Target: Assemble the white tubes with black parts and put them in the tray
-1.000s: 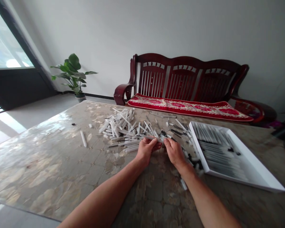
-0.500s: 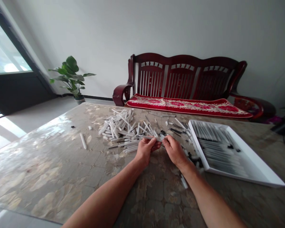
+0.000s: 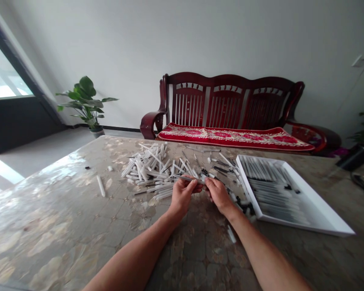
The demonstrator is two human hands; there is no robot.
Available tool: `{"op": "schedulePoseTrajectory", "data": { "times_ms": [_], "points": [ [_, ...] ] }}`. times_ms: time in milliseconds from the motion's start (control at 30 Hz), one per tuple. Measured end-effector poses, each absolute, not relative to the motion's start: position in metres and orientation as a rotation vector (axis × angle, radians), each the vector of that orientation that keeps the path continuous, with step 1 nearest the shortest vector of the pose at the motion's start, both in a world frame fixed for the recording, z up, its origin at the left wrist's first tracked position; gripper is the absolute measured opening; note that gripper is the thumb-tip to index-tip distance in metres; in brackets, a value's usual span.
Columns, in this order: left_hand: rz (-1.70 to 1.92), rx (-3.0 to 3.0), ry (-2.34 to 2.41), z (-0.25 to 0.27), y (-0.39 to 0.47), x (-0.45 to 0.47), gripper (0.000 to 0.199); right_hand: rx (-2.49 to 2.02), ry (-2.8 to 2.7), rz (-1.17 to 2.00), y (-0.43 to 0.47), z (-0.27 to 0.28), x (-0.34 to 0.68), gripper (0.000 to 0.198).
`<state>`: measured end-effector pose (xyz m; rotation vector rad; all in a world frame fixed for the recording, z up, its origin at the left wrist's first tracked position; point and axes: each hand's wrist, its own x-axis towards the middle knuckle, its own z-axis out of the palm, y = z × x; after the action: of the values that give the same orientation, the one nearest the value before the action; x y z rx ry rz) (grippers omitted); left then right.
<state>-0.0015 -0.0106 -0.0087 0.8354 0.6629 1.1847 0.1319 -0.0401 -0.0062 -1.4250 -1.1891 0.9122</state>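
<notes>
My left hand (image 3: 183, 193) is closed, thumb and fingers pinching a slim whitish pen (image 3: 185, 178) that lies level across both hands. At its right end my right hand (image 3: 218, 194) is also closed, with its fingertips round the pen. The fingers hide where its parts meet. Just beyond my hands spreads a heap of white pen barrels (image 3: 145, 163). Dark thin refills (image 3: 221, 168) and small black pieces, which look like caps, lie to the right of it. Beside my right forearm is a loose translucent piece (image 3: 231, 234).
A shallow white box (image 3: 318, 198) on the right holds rows of pens (image 3: 273, 194). One barrel (image 3: 100, 186) lies apart on the left of the patterned table (image 3: 79, 226). Behind stand a red wooden bench (image 3: 227, 101) and a potted plant (image 3: 89, 103).
The view has shifted slightly, so the scene sits a little lower and further left. Both hands still hold the pen, close together, in nearly the same place over the table.
</notes>
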Motion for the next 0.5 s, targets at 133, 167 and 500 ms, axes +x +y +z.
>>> {"op": "schedulePoseTrajectory", "data": {
  "times_ms": [133,167,500],
  "points": [
    [1.087,0.849,0.616,-0.004,-0.009,-0.003,0.035,-1.324,-1.133,0.982,-0.04,-0.002,0.139,0.055],
    [1.027,0.821,0.615,-0.002,-0.008,-0.004,0.032,-1.3,-1.152,0.969,-0.04,0.001,0.143,0.056],
    [0.39,0.673,0.473,0.005,-0.011,-0.018,0.033,-1.334,-1.272,0.93,-0.037,0.0,0.159,0.049]
  ]
}}
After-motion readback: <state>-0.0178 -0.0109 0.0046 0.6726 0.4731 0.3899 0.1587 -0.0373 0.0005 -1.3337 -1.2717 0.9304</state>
